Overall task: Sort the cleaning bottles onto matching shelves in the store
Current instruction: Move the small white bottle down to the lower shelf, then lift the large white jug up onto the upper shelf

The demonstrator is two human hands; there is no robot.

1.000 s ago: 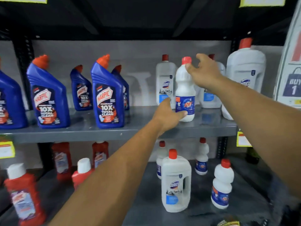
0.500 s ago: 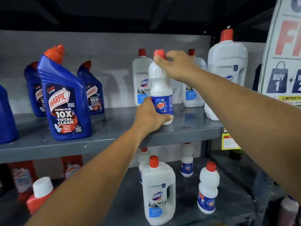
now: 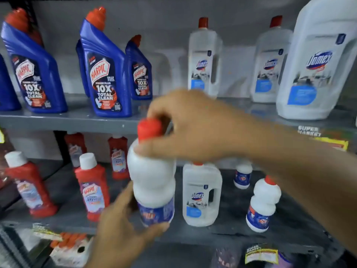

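Note:
A white Rin bottle (image 3: 152, 176) with a red cap and a blue label hangs upright in the air in front of the shelves. My right hand (image 3: 193, 124) grips its neck and cap from above. My left hand (image 3: 125, 229) cups its base and label from below. The upper shelf (image 3: 77, 120) carries blue Harpic bottles (image 3: 104, 74) on the left and white Domex bottles (image 3: 202, 60) on the right. On the lower shelf (image 3: 280, 238) stand red Harpic bottles (image 3: 92, 188), a Domex bottle (image 3: 201, 198) and small Rin bottles (image 3: 262, 206).
A large Domex jug (image 3: 316, 64) stands at the upper shelf's right end. Yellow price tags (image 3: 332, 144) hang from the shelf edges. Below the lower shelf lie a pack with orange caps (image 3: 69, 246) and other packets.
Both hands have lifted the Rin bottle off the upper shelf and brought it down toward me, level with the lower shelf. The view has tilted down and come closer.

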